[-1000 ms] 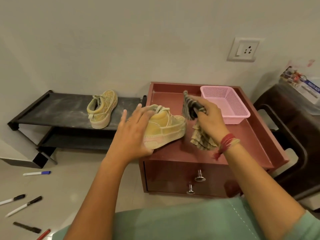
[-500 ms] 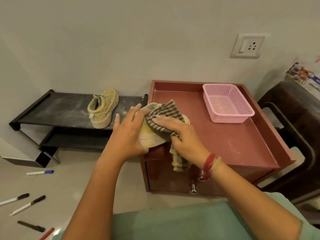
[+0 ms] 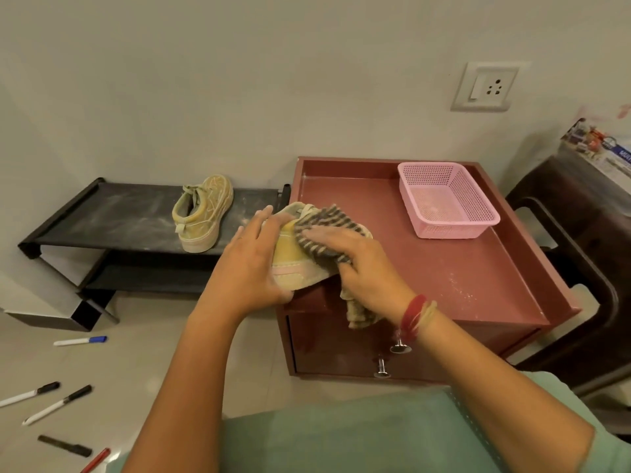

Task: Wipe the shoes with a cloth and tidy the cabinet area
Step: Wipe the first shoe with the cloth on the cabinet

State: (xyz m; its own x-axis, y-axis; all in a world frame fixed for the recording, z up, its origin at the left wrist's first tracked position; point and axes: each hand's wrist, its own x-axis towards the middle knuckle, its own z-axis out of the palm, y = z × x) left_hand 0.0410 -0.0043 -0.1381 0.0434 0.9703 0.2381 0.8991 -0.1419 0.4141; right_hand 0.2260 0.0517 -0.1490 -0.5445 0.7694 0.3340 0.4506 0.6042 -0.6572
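Left arm: bare, reaching forward from lower centre, wrist straight.
Left hand (image 3: 252, 264): grips shoe (image 3: 293, 271) from its left side, fingers over the top, thumb low.
Right arm: bare, reaching in from lower right, wrist bent inward.
Right hand (image 3: 362, 268): palm down, holds cloth (image 3: 324, 227) against the shoe, fingers blurred.

A basket (image 3: 450, 230) sits in the back right corner of the cabinet (image 3: 461, 268) top. One shoe (image 3: 293, 271) is at the cabinet's front left corner, with the left hand (image 3: 252, 268) on its left. The cloth (image 3: 324, 230) lies over it, held by the right hand (image 3: 362, 268). Left of the cabinet stands a rack (image 3: 119, 216), with the other shoe (image 3: 201, 216) on its top shelf towards the right end. Markers (image 3: 80, 340) lie on the floor before the rack.
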